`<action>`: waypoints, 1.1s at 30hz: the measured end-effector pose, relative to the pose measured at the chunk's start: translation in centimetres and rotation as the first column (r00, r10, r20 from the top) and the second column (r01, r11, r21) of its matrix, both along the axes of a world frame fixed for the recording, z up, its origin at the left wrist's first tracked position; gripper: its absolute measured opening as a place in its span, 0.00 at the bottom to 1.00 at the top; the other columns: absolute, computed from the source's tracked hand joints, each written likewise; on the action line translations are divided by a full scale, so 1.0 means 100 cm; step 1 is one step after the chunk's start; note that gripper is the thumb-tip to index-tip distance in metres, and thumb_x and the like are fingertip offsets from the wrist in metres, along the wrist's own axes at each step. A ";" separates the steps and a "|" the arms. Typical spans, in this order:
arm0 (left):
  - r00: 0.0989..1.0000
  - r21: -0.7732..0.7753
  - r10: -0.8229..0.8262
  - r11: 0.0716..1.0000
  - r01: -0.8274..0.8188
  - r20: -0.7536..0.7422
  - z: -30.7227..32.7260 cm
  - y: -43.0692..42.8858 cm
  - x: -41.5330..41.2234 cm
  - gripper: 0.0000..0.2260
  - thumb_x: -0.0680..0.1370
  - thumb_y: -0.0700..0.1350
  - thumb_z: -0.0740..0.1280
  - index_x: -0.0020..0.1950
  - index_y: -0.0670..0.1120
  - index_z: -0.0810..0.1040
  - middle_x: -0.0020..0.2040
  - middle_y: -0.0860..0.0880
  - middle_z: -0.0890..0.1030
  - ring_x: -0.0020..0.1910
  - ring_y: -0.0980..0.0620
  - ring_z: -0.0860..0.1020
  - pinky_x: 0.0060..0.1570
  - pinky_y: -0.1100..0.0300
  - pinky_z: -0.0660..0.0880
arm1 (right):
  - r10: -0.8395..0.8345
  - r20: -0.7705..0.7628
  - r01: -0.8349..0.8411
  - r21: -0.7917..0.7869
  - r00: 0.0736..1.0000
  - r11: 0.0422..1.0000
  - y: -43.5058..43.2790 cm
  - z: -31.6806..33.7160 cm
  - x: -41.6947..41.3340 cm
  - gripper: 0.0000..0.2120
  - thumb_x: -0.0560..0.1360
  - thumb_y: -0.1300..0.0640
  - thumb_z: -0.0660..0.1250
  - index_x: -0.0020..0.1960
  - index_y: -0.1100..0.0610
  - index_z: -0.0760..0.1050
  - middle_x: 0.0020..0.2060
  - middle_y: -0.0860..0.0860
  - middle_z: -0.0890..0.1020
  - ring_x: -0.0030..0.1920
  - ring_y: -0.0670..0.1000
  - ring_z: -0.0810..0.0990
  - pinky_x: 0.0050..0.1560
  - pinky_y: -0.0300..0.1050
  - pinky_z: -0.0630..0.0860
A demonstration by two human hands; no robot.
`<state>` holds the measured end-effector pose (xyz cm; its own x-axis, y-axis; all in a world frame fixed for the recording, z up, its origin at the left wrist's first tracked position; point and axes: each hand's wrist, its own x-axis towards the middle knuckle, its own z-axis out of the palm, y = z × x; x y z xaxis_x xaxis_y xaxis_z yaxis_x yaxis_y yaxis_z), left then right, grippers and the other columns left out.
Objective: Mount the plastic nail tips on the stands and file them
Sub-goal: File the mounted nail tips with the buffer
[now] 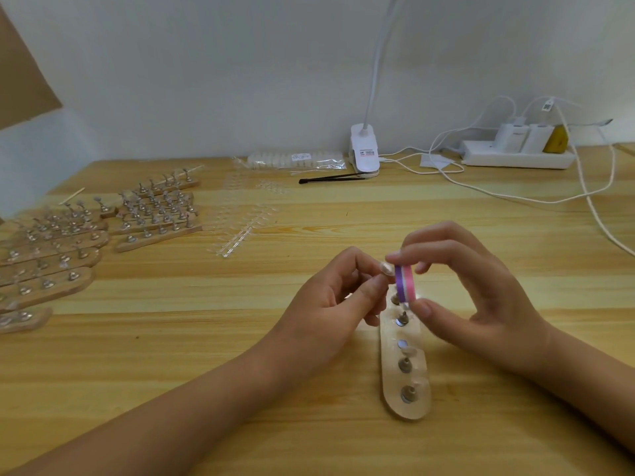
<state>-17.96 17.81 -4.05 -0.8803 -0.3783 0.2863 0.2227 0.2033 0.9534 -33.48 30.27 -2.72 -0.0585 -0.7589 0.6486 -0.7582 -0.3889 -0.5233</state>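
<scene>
- You are pinching a plastic nail tip (387, 269) in your left grip (330, 297), thumb and forefinger closed on it, just above the far end of the wooden stand strip (407, 408). Lifting it there is probably giving the file a free edge to work.
- Your right grip (481, 293) is clamping the purple-and-pink file block (404, 284), thumb below and fingers on top, and seems to be pressing its face against the tip.
- Metal pegs (405, 364) are standing in a row along the strip. One spot is showing only a bare disc (402, 344), so the tip may be riding on that missing peg, though I cannot tell.
- Well left of the strip, many more stands (154, 214) are lying in rows, keeping them out of your way. Clear racks of unmounted tips (240, 221) are waiting between them and the strip.
- Beyond the strip, a clip lamp (365, 149) and a power strip (515, 158) are sitting against the white wall, with cables trailing over the pale wooden tabletop (206, 338).
</scene>
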 end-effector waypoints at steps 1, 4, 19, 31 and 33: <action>1.000 -0.002 0.001 1.000 -0.001 0.002 0.000 0.000 0.000 0.07 0.80 0.44 0.63 0.45 0.55 0.76 0.36 0.55 0.77 0.37 0.58 0.76 0.42 0.63 0.76 | 0.012 -0.014 -0.012 -0.008 1.000 1.000 0.000 0.000 0.001 0.15 0.74 0.55 0.68 0.59 0.57 0.76 0.52 0.52 0.77 0.54 0.53 0.77 0.51 0.44 0.74; 1.000 0.011 0.007 1.000 -0.006 -0.004 -0.001 0.000 0.000 0.06 0.80 0.44 0.63 0.46 0.53 0.77 0.35 0.55 0.77 0.37 0.58 0.75 0.42 0.64 0.76 | -0.061 0.021 0.061 0.002 0.998 0.998 -0.002 0.000 -0.003 0.16 0.74 0.54 0.68 0.59 0.58 0.77 0.53 0.50 0.78 0.55 0.51 0.77 0.50 0.46 0.75; 1.000 0.079 0.003 0.997 -0.002 -0.018 -0.001 0.000 0.001 0.04 0.79 0.43 0.67 0.46 0.52 0.79 0.39 0.51 0.82 0.40 0.57 0.81 0.41 0.64 0.77 | -0.057 -0.027 0.055 -0.072 0.998 0.996 -0.001 0.001 0.000 0.15 0.71 0.52 0.70 0.56 0.52 0.73 0.49 0.50 0.76 0.49 0.51 0.76 0.49 0.48 0.75; 0.999 0.080 0.016 0.997 -0.013 -0.040 0.003 0.001 0.002 0.05 0.77 0.43 0.69 0.42 0.52 0.79 0.36 0.54 0.81 0.38 0.57 0.80 0.40 0.65 0.77 | -0.044 0.010 0.044 -0.068 0.999 0.997 -0.001 -0.002 0.001 0.16 0.70 0.54 0.71 0.56 0.53 0.72 0.50 0.52 0.76 0.49 0.53 0.76 0.49 0.49 0.74; 0.999 0.086 0.020 0.996 -0.017 -0.039 0.004 0.001 0.002 0.06 0.76 0.44 0.69 0.41 0.54 0.79 0.36 0.54 0.81 0.38 0.57 0.80 0.40 0.64 0.77 | -0.056 0.030 0.058 -0.064 0.998 0.996 -0.001 -0.001 -0.001 0.16 0.70 0.54 0.70 0.56 0.53 0.72 0.50 0.51 0.76 0.49 0.53 0.76 0.49 0.51 0.75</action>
<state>-17.77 17.90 -3.64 -0.8615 -0.4194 0.2864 0.2574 0.1256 0.9581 -33.54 30.13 -2.85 -0.1199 -0.7100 0.6939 -0.7654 -0.3791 -0.5201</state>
